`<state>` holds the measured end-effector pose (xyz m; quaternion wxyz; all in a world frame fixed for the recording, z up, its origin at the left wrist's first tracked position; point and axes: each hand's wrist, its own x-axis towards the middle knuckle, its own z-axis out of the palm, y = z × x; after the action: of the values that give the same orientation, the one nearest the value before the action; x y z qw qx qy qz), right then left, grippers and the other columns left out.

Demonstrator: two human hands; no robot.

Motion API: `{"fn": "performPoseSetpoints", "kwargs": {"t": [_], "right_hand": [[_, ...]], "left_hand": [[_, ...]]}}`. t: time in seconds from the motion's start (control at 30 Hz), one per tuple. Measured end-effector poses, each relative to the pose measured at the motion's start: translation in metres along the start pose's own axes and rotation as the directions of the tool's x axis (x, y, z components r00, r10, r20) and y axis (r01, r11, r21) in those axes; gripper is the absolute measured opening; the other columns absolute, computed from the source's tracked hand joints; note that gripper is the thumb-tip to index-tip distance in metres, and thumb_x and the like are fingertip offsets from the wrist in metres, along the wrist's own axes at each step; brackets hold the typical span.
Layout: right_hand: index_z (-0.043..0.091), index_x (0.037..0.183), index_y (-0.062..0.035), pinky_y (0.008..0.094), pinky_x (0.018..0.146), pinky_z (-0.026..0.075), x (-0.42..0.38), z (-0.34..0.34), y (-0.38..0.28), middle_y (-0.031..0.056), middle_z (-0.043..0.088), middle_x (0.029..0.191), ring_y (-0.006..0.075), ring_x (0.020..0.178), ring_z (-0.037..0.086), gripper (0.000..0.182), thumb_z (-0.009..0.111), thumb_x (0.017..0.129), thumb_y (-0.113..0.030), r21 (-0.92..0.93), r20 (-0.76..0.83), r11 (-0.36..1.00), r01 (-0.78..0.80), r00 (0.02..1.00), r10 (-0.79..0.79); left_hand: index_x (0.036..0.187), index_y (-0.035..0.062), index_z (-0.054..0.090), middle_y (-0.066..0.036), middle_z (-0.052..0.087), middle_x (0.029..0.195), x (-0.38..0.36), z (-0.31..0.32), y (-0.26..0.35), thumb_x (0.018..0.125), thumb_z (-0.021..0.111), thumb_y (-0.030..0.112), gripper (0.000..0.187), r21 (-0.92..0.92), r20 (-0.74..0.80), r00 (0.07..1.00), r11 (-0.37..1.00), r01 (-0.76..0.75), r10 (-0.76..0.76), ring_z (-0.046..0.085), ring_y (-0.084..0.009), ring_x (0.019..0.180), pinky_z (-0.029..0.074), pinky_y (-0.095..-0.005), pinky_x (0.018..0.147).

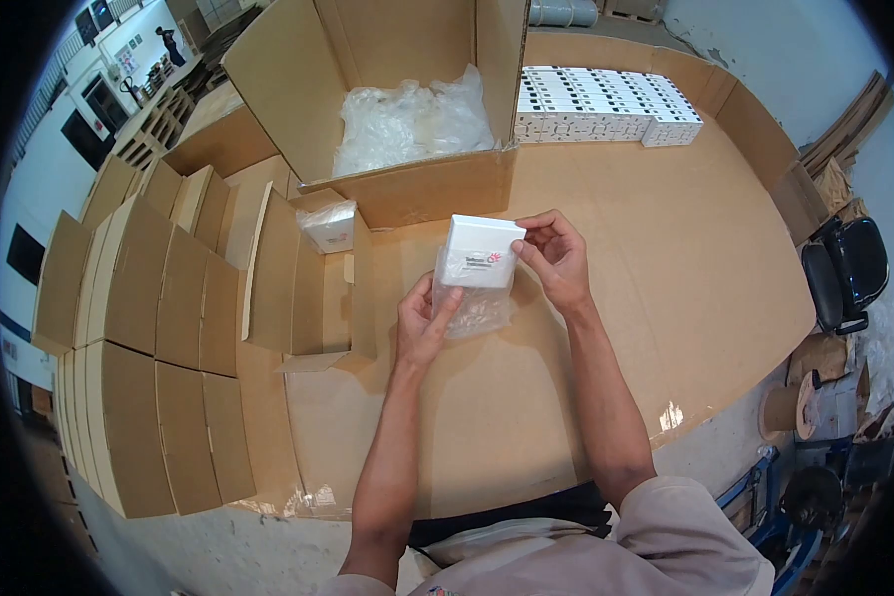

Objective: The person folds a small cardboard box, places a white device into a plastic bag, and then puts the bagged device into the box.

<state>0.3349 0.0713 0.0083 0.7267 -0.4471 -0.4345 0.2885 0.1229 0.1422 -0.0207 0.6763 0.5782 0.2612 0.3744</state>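
Observation:
Over the middle of the cardboard-covered table, a small white box with a red logo and printed text sits partly inside a clear plastic bag. My left hand is closed on the bag at its lower left, thumb across the front. At the upper right corner of the box, my right hand pinches its edge between thumb and fingers. Left of my hands stands an open carton, with a bagged white box at its far end.
A large open carton holding clear plastic bags stands at the back. Rows of white boxes lie at the back right. Stacked brown cartons line the left side. A black chair is beyond the table's right edge.

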Motion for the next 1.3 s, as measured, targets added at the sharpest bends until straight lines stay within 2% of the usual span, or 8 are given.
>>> {"fn": "performPoseSetpoints", "kwargs": {"t": [0.07, 0.37, 0.57, 0.87, 0.97, 1.07, 1.17, 1.3], "right_hand": [[0.062, 0.112, 0.003, 0.0331, 0.095, 0.052, 0.0, 0.002, -0.002, 0.0106, 0.069, 0.107, 0.0174, 0.102, 0.066, 0.025, 0.073, 0.089, 0.004, -0.002, -0.001, 1.0, -0.024, 1.0, 0.024], [0.064, 0.113, 0.0028, 0.0322, 0.095, 0.052, -0.001, 0.002, -0.001, 0.0093, 0.07, 0.106, 0.0161, 0.101, 0.066, 0.026, 0.076, 0.09, 0.0, -0.011, 0.014, 1.0, -0.003, 1.0, 0.004], [0.065, 0.113, 0.0017, 0.032, 0.093, 0.052, -0.001, 0.003, 0.001, 0.0085, 0.07, 0.105, 0.0148, 0.099, 0.066, 0.026, 0.076, 0.09, -0.002, -0.011, 0.021, 1.0, -0.029, 0.999, 0.029], [0.064, 0.112, 0.0007, 0.0306, 0.09, 0.052, -0.001, 0.003, 0.001, 0.0076, 0.07, 0.105, 0.0137, 0.099, 0.065, 0.024, 0.076, 0.091, -0.003, -0.078, 0.064, 0.995, -0.057, 0.996, 0.062], [0.064, 0.117, -0.0003, 0.0308, 0.089, 0.052, 0.0, 0.006, 0.004, 0.0076, 0.069, 0.106, 0.0139, 0.1, 0.064, 0.029, 0.075, 0.091, -0.004, -0.071, 0.038, 0.987, -0.146, 0.988, 0.149], [0.06, 0.127, -0.0031, 0.0296, 0.086, 0.053, 0.0, 0.01, -0.007, 0.006, 0.066, 0.104, 0.0137, 0.1, 0.063, 0.038, 0.075, 0.092, -0.004, -0.109, 0.078, 0.957, -0.27, 0.957, 0.279], [0.053, 0.138, -0.0051, 0.0289, 0.088, 0.053, -0.004, 0.013, -0.014, 0.0052, 0.064, 0.104, 0.0117, 0.1, 0.062, 0.051, 0.073, 0.091, 0.0, -0.156, 0.146, 0.934, -0.32, 0.928, 0.342], [0.048, 0.141, -0.007, 0.0262, 0.083, 0.053, -0.006, 0.017, -0.007, 0.0044, 0.064, 0.101, 0.0097, 0.094, 0.062, 0.057, 0.072, 0.09, 0.005, -0.148, 0.153, 0.928, -0.343, 0.919, 0.364]], "left_hand": [[0.126, -0.0027, 0.063, -0.007, 0.069, 0.116, 0.0, 0.002, 0.002, 0.099, 0.071, 0.019, 0.035, -0.049, -0.003, 1.0, 0.999, 0.018, -0.019, 0.062, -0.0127, 0.107, 0.048, -0.0295, 0.095], [0.123, -0.0014, 0.065, -0.007, 0.071, 0.114, 0.0, -0.002, 0.003, 0.098, 0.073, 0.019, 0.033, 0.029, 0.006, 1.0, 0.999, -0.023, 0.023, 0.064, -0.0127, 0.103, 0.05, -0.0304, 0.092], [0.121, -0.0008, 0.066, -0.006, 0.072, 0.111, -0.001, 0.0, 0.002, 0.096, 0.075, 0.021, 0.034, -0.034, -0.059, 0.998, 0.999, 0.019, -0.021, 0.065, -0.0113, 0.098, 0.052, -0.0281, 0.088], [0.118, -0.0008, 0.066, -0.006, 0.073, 0.107, 0.002, 0.0, 0.0, 0.095, 0.077, 0.02, 0.033, -0.013, -0.097, 0.994, 0.999, 0.044, -0.045, 0.066, -0.0102, 0.096, 0.052, -0.0272, 0.086], [0.117, -0.0009, 0.066, -0.006, 0.073, 0.106, 0.003, 0.004, -0.003, 0.095, 0.077, 0.02, 0.032, -0.066, -0.153, 0.988, 0.998, 0.022, -0.032, 0.066, -0.0098, 0.093, 0.053, -0.0272, 0.083], [0.117, -0.0009, 0.066, -0.007, 0.073, 0.107, 0.005, 0.004, -0.013, 0.096, 0.076, 0.02, 0.031, -0.179, -0.211, 0.97, 0.981, 0.081, -0.119, 0.066, -0.0099, 0.093, 0.053, -0.0273, 0.082], [0.124, -0.0007, 0.063, -0.009, 0.071, 0.115, 0.005, 0.003, -0.009, 0.098, 0.074, 0.021, 0.036, -0.165, -0.21, 0.965, 0.979, 0.121, -0.155, 0.067, -0.0136, 0.1, 0.054, -0.0303, 0.088], [0.125, -0.0009, 0.063, -0.01, 0.071, 0.115, 0.006, 0.001, -0.011, 0.098, 0.074, 0.022, 0.037, -0.175, -0.199, 0.967, 0.976, 0.126, -0.16, 0.067, -0.0138, 0.101, 0.054, -0.0304, 0.088]]}}
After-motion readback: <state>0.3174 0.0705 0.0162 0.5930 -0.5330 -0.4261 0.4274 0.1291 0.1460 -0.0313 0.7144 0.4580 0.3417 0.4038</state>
